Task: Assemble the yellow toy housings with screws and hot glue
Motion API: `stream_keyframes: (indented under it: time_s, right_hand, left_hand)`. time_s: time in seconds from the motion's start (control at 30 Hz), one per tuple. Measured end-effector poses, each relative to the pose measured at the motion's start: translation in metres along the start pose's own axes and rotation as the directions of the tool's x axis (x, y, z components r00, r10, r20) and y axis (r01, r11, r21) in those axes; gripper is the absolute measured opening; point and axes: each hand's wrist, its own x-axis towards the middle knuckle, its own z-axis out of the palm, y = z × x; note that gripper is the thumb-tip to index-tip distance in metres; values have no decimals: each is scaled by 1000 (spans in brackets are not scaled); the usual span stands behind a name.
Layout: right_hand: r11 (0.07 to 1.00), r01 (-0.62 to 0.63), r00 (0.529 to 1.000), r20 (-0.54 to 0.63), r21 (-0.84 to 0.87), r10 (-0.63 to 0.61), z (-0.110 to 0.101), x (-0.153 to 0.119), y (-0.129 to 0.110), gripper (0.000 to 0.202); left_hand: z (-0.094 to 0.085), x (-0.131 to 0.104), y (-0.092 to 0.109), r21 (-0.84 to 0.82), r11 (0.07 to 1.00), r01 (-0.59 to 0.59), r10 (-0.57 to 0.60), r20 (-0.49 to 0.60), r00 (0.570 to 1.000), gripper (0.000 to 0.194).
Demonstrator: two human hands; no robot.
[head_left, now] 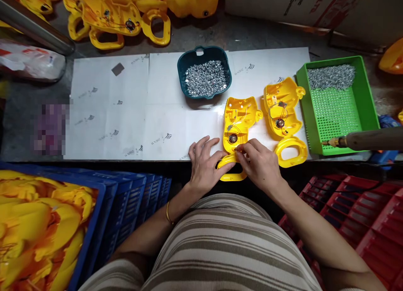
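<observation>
- Workbench (17, 127) grey, mostly under white printed sheets (108, 115); more yellow shells (110, 14) piled at far L edge.
- Near shell half (247, 117): glossy yellow plastic, hollow side up, w/ round dark-centred speaker (233, 138), thin wires & moulded posts. Lies on sheets nr front edge, btwn both hands; its loop handle (233, 177) juts past edge.
- L hand (203, 167): fingers spread, not closed; thumb lies over loop handle.
- R hand (261, 163): thumb & index drawn together at shell's lower end, by handle joint; can't tell what, if anything, is pinched (too small).
- 2nd shell half (291, 92) just R of it, same type, also w/ speaker, wires & handle.
- Dk teal basket (181, 75), beyond near shell: lots of small silvery metal pcs (206, 77).
- Green basket (367, 102), far R: silvery screws (332, 76) heaped at far end, perforated floor showing.
- Power screwdriver (365, 140) sticks in from R, over green basket's near end, partly blocking view.
- Blue crate (91, 236), lower L: full of yellow parts (34, 224). Red crates (362, 211) lower R.
- Cardboard box (302, 10) upper R; metal tube (37, 22) & plastic bag (31, 60) upper L.
</observation>
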Motion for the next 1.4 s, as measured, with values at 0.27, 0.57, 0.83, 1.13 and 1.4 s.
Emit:
stream_keyframes:
  time_s: [0.27,0.57,0.83,1.13,1.4]
  right_hand:
    - [988,136,969,-200,-73,-148,13,-11,-1,20]
    - [935,275,961,56,-224,-269,15,-33,5,46]
    - [953,268,963,12,-139,-269,10,-30,12,46]
    - [960,273,962,21,-64,-273,2,-25,11,46]
    - [988,89,969,-242,129,-56,-14,10,20,24]
  left_hand:
    - [2,0,-3,-57,998,-9,7,-31,1000,20]
    - [3,1,-3,-69,998,-13,9,-49,999,19]
    - [-24,41,-8,56,998,-6,17,-197,980,38]
    - [-25,80,3,157,980,-121,119,23,993,29]
    - [-20,74,9,-738,414,533,-374,396,838,28]
